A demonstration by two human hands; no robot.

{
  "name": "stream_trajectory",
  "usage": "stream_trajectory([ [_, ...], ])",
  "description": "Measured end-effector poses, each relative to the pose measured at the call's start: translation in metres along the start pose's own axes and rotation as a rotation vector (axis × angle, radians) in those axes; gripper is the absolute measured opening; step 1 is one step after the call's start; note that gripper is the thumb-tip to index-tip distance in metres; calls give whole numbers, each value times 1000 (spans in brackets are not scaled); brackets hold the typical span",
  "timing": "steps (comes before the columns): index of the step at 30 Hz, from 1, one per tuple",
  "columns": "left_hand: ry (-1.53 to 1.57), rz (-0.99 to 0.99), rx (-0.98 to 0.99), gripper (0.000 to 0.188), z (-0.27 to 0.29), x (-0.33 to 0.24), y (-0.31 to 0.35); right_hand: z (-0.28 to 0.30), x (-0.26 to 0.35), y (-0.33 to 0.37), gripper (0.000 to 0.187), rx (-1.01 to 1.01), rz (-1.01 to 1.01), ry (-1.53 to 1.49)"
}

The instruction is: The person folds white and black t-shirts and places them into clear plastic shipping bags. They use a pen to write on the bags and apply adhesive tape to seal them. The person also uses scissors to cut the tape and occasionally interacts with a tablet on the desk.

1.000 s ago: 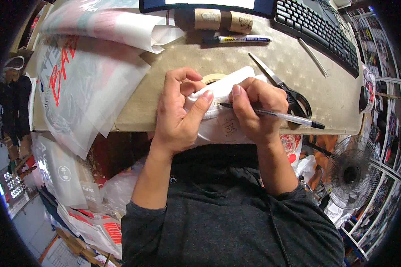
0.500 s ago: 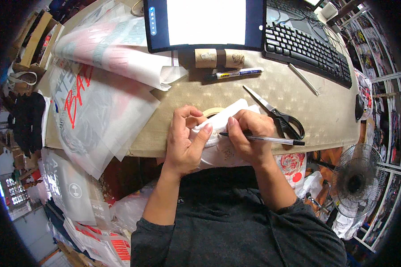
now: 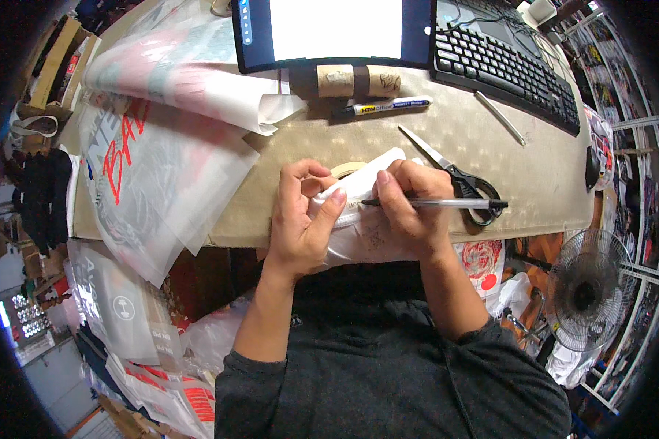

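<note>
One closed grip, the left hand [image 3: 300,223], pinches white cloth [image 3: 366,175], probably folded; the right hand [image 3: 422,223] closes around a pen [image 3: 450,203]; scissors [image 3: 455,175] lie at its two o'clock.

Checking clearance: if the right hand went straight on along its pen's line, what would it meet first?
White fabric at the tip of the pen in the right hand, then probably the left hand. Depth is unclear, so I can't tell whether the tip touches.

Folded material [image 3: 365,175]: white, with small dark marks, seemingly line-drawn. Pen [image 3: 450,204]: clear barrel, black ends. Scissors [image 3: 457,175]: black handles, silver blades. Worktop [image 3: 245,212]: tan. Keyboard [image 3: 501,77]: black.
</note>
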State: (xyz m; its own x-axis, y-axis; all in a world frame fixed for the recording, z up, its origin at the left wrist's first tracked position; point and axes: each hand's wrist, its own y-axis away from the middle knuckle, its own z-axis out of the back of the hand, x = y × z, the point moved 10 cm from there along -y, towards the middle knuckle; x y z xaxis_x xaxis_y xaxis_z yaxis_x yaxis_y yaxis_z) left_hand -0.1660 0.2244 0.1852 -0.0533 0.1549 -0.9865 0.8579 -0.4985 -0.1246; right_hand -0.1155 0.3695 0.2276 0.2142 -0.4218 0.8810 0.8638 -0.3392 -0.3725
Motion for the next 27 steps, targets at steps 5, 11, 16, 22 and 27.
stream_trajectory([
  [5,-13,-12,9,30,1,1,0,-1,-2,-1,24,2,7,54],
  [11,3,-17,-1,30,1,0,-2,-3,0,-1,25,10,33,58],
  [16,6,-34,8,30,0,2,-1,-2,-6,1,26,-3,-27,15],
  [22,45,4,-12,29,0,2,2,-2,-9,4,26,-21,-70,-49],
  [27,-119,-54,-47,31,6,5,5,22,-56,9,24,-228,-436,-818],
])
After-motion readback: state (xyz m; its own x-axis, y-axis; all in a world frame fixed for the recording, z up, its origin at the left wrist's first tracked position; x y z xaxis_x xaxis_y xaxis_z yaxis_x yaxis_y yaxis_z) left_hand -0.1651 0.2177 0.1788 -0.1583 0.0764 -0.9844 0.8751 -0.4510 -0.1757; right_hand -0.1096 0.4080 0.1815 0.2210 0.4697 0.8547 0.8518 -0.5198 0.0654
